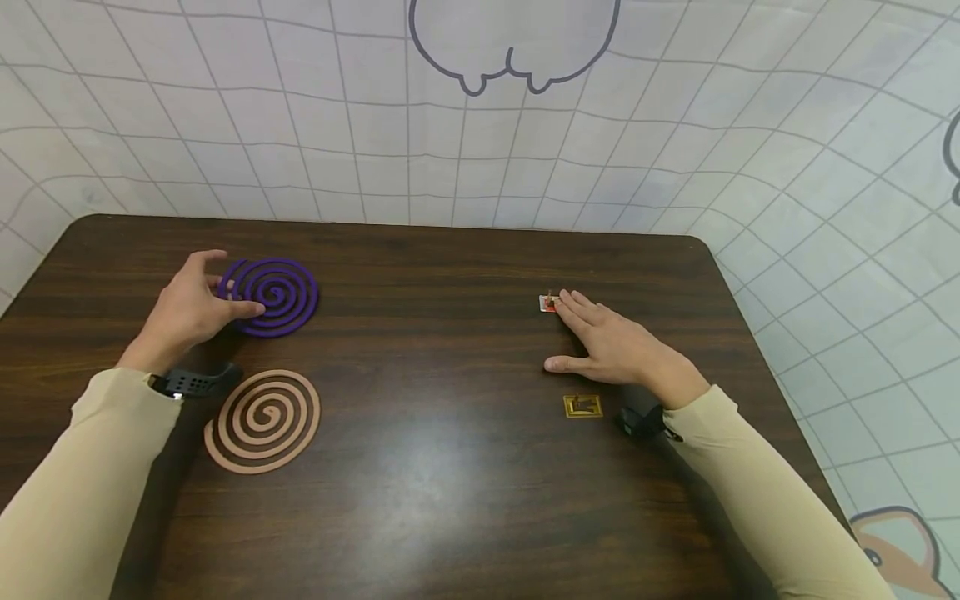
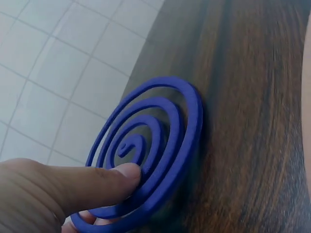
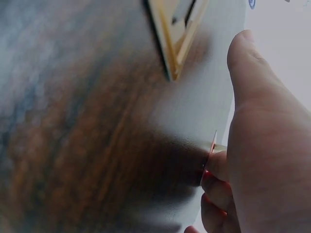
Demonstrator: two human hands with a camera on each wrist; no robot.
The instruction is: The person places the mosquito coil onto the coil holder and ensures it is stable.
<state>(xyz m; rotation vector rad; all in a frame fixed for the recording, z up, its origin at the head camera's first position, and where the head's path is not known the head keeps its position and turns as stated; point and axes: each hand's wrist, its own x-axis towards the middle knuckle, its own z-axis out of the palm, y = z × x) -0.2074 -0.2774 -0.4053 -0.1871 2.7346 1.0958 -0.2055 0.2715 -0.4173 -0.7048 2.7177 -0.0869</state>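
Observation:
On the left of the table, my left hand [image 1: 183, 312] grips a purple mosquito coil [image 1: 276, 291] by its edge. The thumb presses on the coil's upper face and the fingers reach beneath it; in the left wrist view the coil is tilted. A tan mosquito coil [image 1: 264, 427] lies flat nearer to me. Over on the right, my right hand [image 1: 611, 337] has its fingers extended and the thumb held apart. Its fingertips touch a small red-and-white plate [image 1: 548, 303] with a thin upright piece, partly covered by them. Below that hand lies a small gold rectangular metal stand [image 1: 573, 405].
The dark wooden table [image 1: 420, 333] has a straight far edge and rounded corners. White grid-patterned cloth [image 1: 360, 150] with cartoon outlines rises behind it and along the right side. Dark bands are worn on both wrists.

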